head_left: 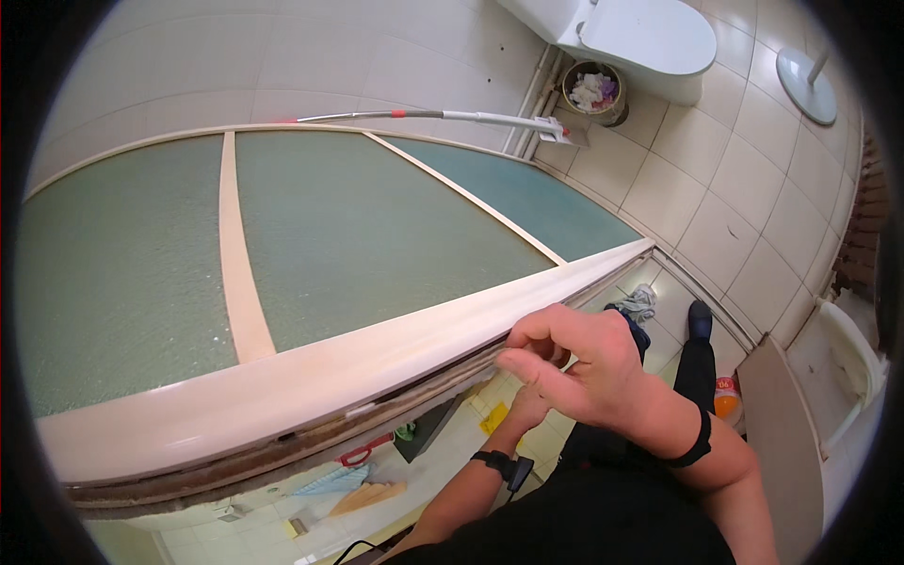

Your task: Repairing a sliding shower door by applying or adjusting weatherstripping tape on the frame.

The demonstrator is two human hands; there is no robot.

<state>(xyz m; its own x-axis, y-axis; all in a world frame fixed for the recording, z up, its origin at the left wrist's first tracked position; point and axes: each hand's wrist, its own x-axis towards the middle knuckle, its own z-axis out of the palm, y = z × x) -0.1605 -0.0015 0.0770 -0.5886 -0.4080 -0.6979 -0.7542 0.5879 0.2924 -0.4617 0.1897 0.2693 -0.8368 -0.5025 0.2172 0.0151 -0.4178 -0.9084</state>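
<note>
A door with greenish frosted glass panels point(377, 235) and a cream-white frame point(311, 400) fills the left and middle of the view. Its long edge looks brown and worn. Beside that edge is my right hand point(589, 363), fingers curled in and thumb drawn toward the bent forefinger. What it pinches, if anything, is too small or hidden to name. Lower down, partly covered by the right hand, is my left hand point(529, 407), close to the same edge. Its fingers are hidden. A black band point(697, 444) circles my right wrist and a dark watch point(504, 463) my left.
A mop-like tool with a long pole point(471, 117) leans behind the door. Beyond stand a toilet point(650, 38) and a bin point(603, 99) of crumpled paper. A crumpled cloth point(640, 303), a red-orange container point(725, 397) and a white chair point(852, 363) are on the right.
</note>
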